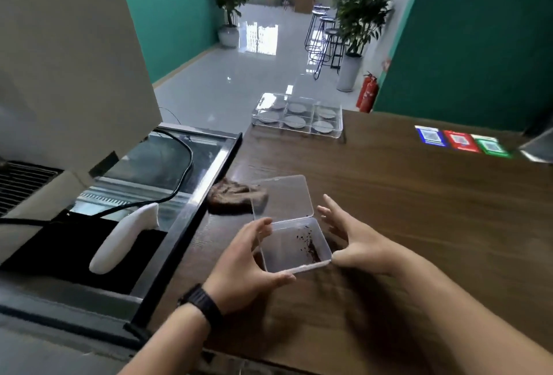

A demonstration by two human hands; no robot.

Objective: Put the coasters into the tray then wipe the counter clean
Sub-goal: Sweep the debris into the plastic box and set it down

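Note:
A clear compartment tray stands at the far edge of the wooden counter, with several grey round coasters lying in its cells. Near me, a small clear plastic box with its hinged lid up holds dark brown crumbs. My left hand grips the box's left side and near corner. My right hand pinches its right near corner, fingers spread. A crumpled brown cloth lies on the counter just behind and left of the box.
Left of the counter sits a black-framed glass unit with a white handheld device and a black cable. Coloured QR cards lie at the far right. Beyond the counter are stools, plants and a fire extinguisher.

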